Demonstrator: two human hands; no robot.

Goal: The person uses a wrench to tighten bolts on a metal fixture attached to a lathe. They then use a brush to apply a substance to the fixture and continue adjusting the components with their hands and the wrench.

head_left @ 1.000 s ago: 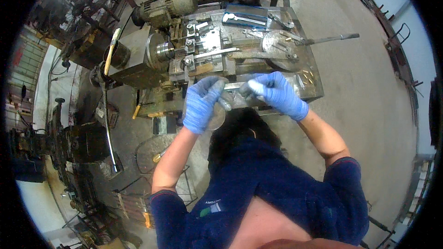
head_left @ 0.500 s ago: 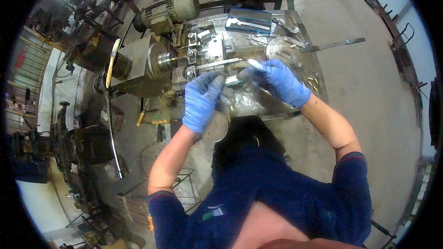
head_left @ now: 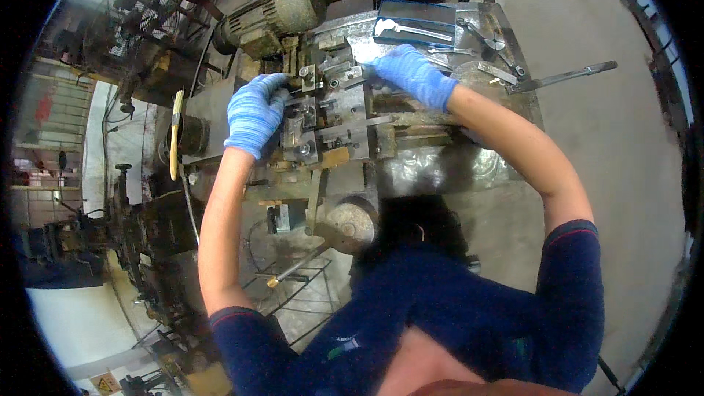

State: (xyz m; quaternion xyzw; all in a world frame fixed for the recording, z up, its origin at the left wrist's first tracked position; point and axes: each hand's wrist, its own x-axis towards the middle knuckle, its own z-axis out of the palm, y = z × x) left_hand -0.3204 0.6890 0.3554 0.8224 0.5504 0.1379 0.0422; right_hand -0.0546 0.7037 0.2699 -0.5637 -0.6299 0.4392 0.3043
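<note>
My left hand (head_left: 256,115), in a blue knit glove, is at the spindle end of a small metal lathe and hides the chuck. Its fingers curl inward beside the tool blocks (head_left: 309,111); what they hold, if anything, is hidden. My right hand (head_left: 416,77), gloved alike, reaches over the far side of the cross slide (head_left: 356,128). Its fingertips are drawn together near a bright metal block (head_left: 345,79) and a shiny pale patch. I cannot make out what is in them.
An open blue case with a caliper (head_left: 415,28) lies at the back, with wrenches (head_left: 493,42) beside it. A long lever (head_left: 565,77) juts out right. A motor (head_left: 275,15) stands behind the lathe, a brush (head_left: 176,136) at left, a round handwheel (head_left: 352,224) in front.
My hands were together in front of the lathe around a small pale piece. They have parted: the left went forward and left to the spindle end, the right forward over the slide.
</note>
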